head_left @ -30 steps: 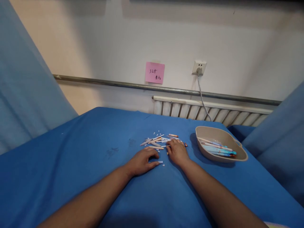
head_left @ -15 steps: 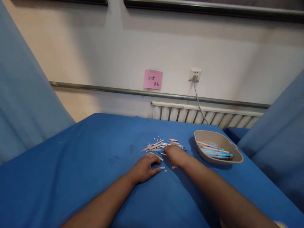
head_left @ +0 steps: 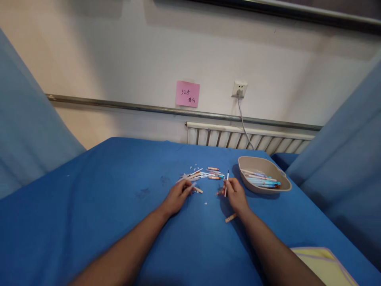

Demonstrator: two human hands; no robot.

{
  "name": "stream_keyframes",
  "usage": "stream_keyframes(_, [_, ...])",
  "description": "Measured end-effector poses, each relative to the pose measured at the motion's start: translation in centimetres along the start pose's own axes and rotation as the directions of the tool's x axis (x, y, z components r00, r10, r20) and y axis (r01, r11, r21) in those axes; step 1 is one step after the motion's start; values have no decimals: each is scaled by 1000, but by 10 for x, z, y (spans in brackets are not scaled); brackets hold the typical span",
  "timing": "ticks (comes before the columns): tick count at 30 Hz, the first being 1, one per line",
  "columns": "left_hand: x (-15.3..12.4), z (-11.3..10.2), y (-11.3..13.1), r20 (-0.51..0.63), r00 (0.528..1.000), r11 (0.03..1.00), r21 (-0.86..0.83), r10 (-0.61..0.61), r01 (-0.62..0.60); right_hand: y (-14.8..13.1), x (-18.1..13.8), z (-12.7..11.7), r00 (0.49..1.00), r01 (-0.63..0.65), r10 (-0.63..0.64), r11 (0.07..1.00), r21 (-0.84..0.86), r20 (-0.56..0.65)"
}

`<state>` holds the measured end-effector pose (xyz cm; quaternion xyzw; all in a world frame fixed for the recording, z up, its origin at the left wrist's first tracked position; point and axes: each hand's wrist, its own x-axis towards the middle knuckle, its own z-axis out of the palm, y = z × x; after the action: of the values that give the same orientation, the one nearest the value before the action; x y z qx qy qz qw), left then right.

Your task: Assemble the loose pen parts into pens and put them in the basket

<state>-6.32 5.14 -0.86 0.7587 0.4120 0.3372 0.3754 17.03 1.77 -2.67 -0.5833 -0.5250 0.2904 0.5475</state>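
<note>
Right hand [head_left: 235, 193], drawn toward the beige basin [head_left: 253, 163] since the earlier frame, pinches a slim white refill [head_left: 228, 174] | left hand [head_left: 177, 194] pinches a pale tube [head_left: 193, 185] | whole-looking pens [head_left: 262, 181] in basin seem done | loose pen parts [head_left: 195, 175] on blue sheet [head_left: 89, 198] seem left

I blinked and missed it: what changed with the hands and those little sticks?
The right hand moved rightward from the pile toward the basket and now visibly holds a thin white stick. The left hand shifted its pale piece forward, closer to the pile. The basket and pink note stayed put.
</note>
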Motion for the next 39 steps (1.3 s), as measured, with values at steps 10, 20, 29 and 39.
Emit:
stream_keyframes(10, [5, -2, -6, -296, 935, 979, -120, -196, 167, 17, 1, 8, 996, 62, -59, 998, -33, 65])
stream_keyframes(20, [34, 61, 35, 54, 998, 735, 677, -23, -20, 4, 7, -8, 994, -42, 69, 961, 274, -90])
stream_keyframes(29, [35, 61, 36, 17, 1000, 762, 647, -25, 8, 8, 12, -4, 986, -143, 167, 872, 468, -11])
stream_keyframes(39, [24, 41, 25, 85, 921, 792, -484, -380, 372, -7, 2, 3, 990, -143, 128, 829, 541, 65])
